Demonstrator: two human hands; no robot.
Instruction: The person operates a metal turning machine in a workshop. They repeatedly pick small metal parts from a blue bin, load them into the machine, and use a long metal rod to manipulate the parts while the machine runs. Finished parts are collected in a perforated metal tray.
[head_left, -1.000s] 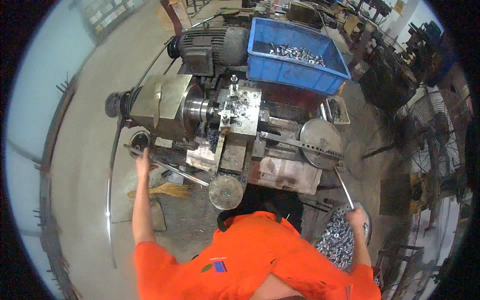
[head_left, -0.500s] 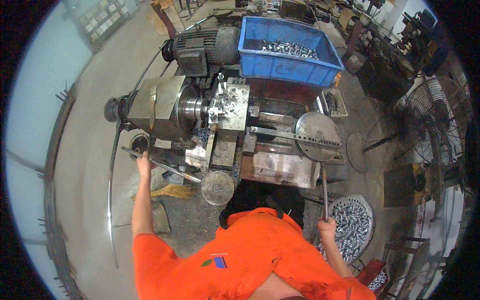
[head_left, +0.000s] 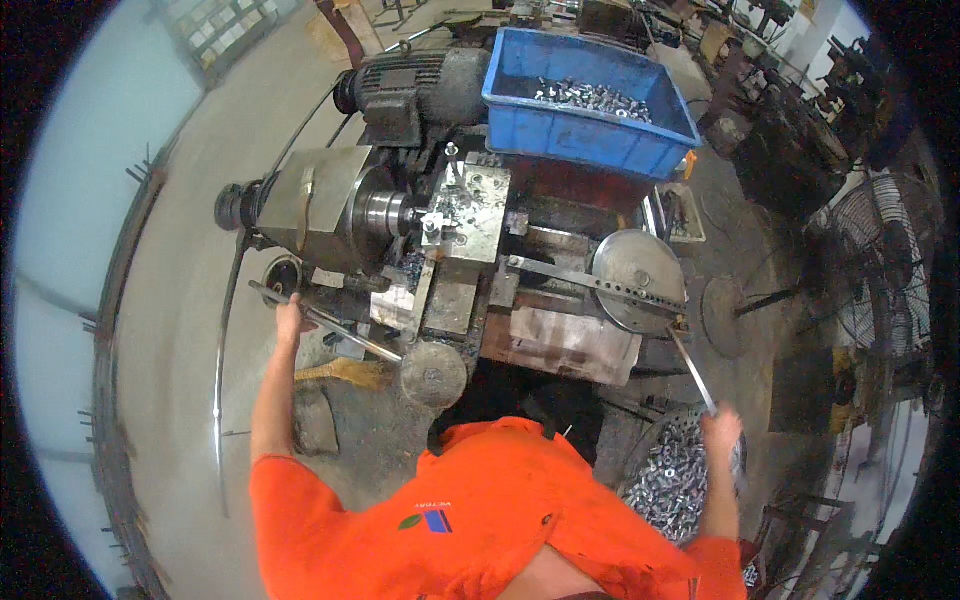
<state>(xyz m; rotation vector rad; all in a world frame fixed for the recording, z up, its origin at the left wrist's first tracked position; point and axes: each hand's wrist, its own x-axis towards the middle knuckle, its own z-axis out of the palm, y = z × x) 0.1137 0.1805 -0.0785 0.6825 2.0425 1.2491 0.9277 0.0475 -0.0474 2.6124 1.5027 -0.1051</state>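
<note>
My left hand (head_left: pixel 290 322) is closed around a long metal lever (head_left: pixel 362 340) that runs to a round metal disc (head_left: pixel 433 376) at the front of a small lathe. Out to the right, my right hand (head_left: pixel 722 430) grips the end of a second lever (head_left: pixel 696 375). This one slants up to a large round plate (head_left: pixel 638 275) joined to a perforated flat bar (head_left: pixel 570 274). Between my arms lie the lathe's spindle nose (head_left: pixel 388 214) and a tool slide block (head_left: pixel 472 212), close beside each other. Whether a workpiece sits there is too small to tell.
A blue crate (head_left: pixel 590 135) holding small metal parts stands behind the lathe, beside a motor (head_left: pixel 430 85). Below my right arm is a basket of metal parts (head_left: pixel 668 485). A fan (head_left: pixel 880 265) stands at the right; a straw broom (head_left: pixel 350 373) lies near my left forearm.
My right hand has swung outward to the right and slightly up, turning its lever from near upright to slanted. My left hand stays on its lever, almost in the same place.
</note>
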